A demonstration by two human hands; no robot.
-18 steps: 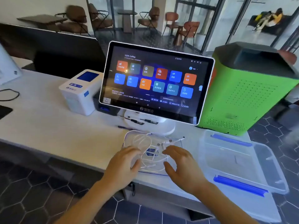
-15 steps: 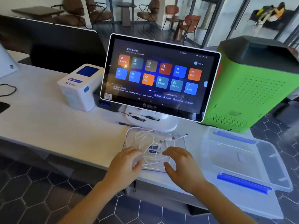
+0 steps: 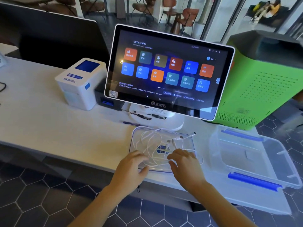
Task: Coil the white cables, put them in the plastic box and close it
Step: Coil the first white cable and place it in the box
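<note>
Below "SOTA Coffee" screen [image 3: 167,71], relaxed hands' [image 3: 131,167] [image 3: 185,164] loose grip over white cables [image 3: 152,145].

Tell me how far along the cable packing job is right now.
Done: nothing finished. The plastic box sits open and holds no cables, to the right of the lid.
In hand: the white cables lie in a loose tangle on the flat clear lid, and the left hand and right hand rest at its near edge, fingers on the strands.
Left: coil the cables, move them into the box, close it.
</note>
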